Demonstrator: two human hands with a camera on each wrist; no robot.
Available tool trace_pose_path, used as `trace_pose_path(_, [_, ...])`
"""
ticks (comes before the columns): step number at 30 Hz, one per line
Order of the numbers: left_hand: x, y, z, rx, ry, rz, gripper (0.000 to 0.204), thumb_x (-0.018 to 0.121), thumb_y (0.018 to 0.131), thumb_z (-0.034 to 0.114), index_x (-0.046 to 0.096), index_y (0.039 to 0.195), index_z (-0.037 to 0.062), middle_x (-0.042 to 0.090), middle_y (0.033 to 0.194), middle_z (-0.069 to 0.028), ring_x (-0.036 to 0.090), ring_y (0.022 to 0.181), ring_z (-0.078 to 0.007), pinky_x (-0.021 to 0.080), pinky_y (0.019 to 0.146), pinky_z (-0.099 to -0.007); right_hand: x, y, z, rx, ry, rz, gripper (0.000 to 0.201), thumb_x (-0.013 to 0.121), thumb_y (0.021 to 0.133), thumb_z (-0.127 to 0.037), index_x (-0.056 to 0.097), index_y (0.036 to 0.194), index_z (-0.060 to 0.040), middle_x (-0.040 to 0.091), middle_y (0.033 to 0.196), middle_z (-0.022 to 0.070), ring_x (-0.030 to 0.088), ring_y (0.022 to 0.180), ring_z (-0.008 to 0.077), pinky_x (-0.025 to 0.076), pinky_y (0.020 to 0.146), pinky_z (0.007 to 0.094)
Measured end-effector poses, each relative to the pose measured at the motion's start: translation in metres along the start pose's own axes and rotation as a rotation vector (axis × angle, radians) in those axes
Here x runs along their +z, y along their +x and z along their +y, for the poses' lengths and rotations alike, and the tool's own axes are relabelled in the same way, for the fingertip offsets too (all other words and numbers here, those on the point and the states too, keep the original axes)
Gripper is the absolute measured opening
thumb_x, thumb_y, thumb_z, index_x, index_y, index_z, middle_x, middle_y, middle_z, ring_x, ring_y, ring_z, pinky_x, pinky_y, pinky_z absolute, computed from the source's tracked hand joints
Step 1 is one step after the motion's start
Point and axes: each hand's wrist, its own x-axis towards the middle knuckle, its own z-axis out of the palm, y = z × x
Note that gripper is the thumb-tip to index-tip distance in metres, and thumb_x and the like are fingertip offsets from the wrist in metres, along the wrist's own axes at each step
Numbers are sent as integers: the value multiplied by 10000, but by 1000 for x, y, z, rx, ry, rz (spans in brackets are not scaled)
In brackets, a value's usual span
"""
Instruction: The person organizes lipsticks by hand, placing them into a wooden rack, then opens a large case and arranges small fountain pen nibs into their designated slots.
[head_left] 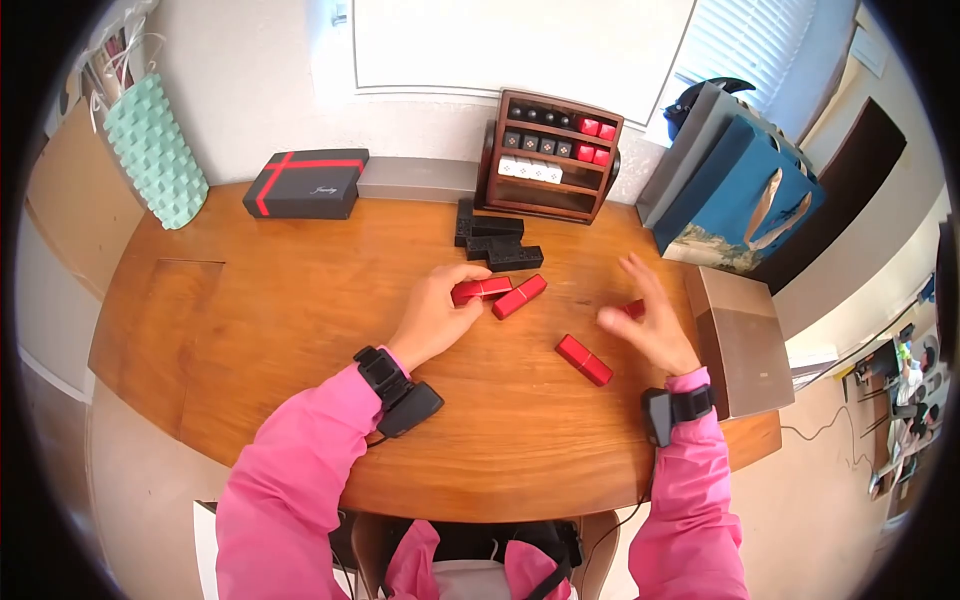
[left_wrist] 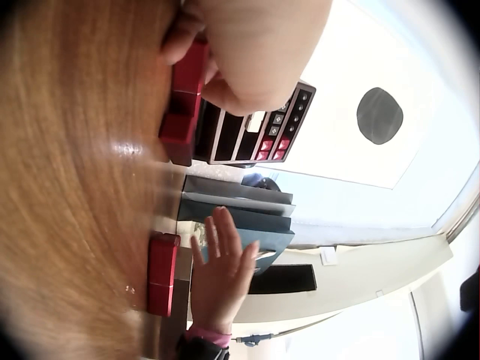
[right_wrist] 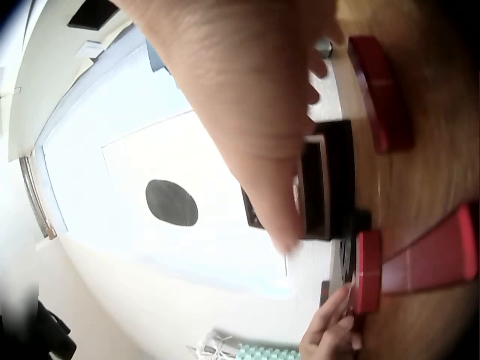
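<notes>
In the head view my left hand [head_left: 437, 312] pinches a red lipstick tube [head_left: 482, 290], its thumb on the near side and its fingers on the far side. A second red lipstick tube [head_left: 519, 297] lies at an angle against that tube's right end. My right hand [head_left: 655, 325] is raised with its fingers spread and holds nothing. Below it is a third red tube [head_left: 635, 308], mostly hidden by the hand. Another red tube [head_left: 584, 360], with a thin silver band round its middle, lies nearer the front edge. The left wrist view shows the right hand [left_wrist: 221, 277] with fingers extended.
Several black tubes [head_left: 500, 243] lie piled behind the left hand. Beyond them a wooden rack [head_left: 552, 155] holds rows of black, red and white lipsticks. A black box with red ribbon [head_left: 308, 184] stands back left; a brown box [head_left: 740, 340] and blue bag [head_left: 745, 190] are at right.
</notes>
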Motion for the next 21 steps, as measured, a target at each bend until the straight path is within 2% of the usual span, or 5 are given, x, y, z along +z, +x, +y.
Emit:
trace_pose_path(4, [2,1,-2,37,25,6,352,664,845,1,678,1196,35,677,1142,-189,656,1044,-341,525,899,-393,-7,-14,-12,-167,-98,-370,1059,894,731,-418,342,1555,-47,294,1618,217,261,1510,379,256,1217,448])
trace_pose_path(8, [2,2,-3,29,26,-4,364,673,843,-9,677,1202,47,680,1131,-187,649,1050,-343,522,898,-395,34,-9,-21,-246,-101,-281,970,842,803,-349,320,1561,-45,278,1617,225,305,1483,400,311,1192,432])
trace_pose_path(10, [3,2,-2,63,44,-14,371,682,856,-56,683,1215,38,675,1175,-157,669,1017,-245,537,869,-328,53,-2,-33,-280,-50,-232,929,821,827,-325,322,1556,-36,304,1604,225,316,1475,401,321,1188,430])
trace_pose_path(15, [1,3,2,46,81,-57,415,673,873,-54,671,1263,85,660,1193,-145,654,932,-203,522,776,-308,82,22,-43,-417,-191,-176,791,765,872,-358,415,1504,-35,393,1558,185,377,1429,384,347,1172,439])
trace_pose_path(21, [8,4,-23,50,16,46,423,653,900,-57,635,1303,69,653,1208,-119,647,958,-150,526,715,-259,91,23,-59,-278,-287,-29,752,812,808,-436,534,1394,-55,586,1206,158,535,1137,361,442,986,440])
